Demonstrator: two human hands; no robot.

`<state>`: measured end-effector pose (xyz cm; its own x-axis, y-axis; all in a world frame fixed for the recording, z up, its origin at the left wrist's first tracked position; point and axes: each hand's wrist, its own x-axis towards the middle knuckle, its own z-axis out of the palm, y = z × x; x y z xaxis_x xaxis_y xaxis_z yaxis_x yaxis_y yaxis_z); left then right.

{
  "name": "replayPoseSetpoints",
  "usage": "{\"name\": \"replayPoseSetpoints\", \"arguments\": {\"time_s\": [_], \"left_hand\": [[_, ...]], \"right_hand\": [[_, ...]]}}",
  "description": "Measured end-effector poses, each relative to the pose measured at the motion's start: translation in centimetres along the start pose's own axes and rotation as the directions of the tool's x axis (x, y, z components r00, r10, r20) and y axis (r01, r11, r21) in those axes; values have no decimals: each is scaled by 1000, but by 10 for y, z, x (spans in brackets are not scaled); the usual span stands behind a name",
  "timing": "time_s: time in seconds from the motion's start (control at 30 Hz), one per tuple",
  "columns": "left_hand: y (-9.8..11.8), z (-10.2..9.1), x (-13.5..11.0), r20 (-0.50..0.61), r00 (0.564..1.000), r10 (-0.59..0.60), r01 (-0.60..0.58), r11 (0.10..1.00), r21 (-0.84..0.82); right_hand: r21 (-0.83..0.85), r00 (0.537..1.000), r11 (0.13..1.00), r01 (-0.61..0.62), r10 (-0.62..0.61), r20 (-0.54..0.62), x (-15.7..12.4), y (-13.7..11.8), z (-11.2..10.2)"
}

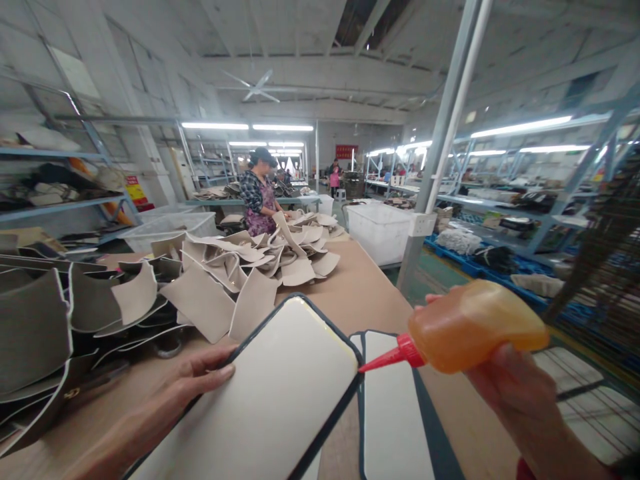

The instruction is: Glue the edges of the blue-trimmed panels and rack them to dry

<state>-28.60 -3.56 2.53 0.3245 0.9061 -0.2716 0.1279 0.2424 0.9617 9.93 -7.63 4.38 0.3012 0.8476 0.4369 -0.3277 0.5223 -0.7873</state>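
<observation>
My left hand (207,373) grips the left edge of a cream panel with a dark border (270,393), thumb on top, and the panel is tilted up. A yellowish wet-looking line runs along its far edge near the corner. In my right hand (515,380) is a squeeze bottle of amber liquid (475,327), held on its side. Its red pointed nozzle (393,353) meets the panel's right corner. Another cream panel with dark edging (393,407) lies on the table (345,293) to the right, partly under the nozzle.
Grey-beige curved pieces (200,300) are heaped on the left and far table. A co-worker in a patterned apron (260,200) stands beyond the heap. White bins (377,230), a metal post (435,153) and shelving (565,180) stand to the right.
</observation>
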Motion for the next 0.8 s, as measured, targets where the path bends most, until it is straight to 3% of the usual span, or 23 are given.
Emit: {"name": "replayPoseSetpoints", "arguments": {"time_s": [0.17,0.33,0.43,0.57,0.63,0.8], "left_hand": [[-15,1,15,-34,997,73,-73,997,-14],[-29,28,40,-121,982,147,-154,987,-52],[-33,46,56,-158,978,134,-153,982,-115],[-32,59,73,-195,975,103,-149,959,-241],[-30,60,81,-203,977,62,-124,943,-308],[-35,59,97,-242,970,-24,-72,923,-377]], "right_hand": [[96,993,995,-22,33,-117,-27,23,2],[85,965,994,66,-42,-261,-38,55,24],[22,953,984,179,-168,-252,-27,70,36],[-58,944,966,251,-258,-206,-26,85,33],[-102,965,973,205,-218,-147,-44,95,27],[-171,999,985,-35,34,-10,-91,114,20]]}}
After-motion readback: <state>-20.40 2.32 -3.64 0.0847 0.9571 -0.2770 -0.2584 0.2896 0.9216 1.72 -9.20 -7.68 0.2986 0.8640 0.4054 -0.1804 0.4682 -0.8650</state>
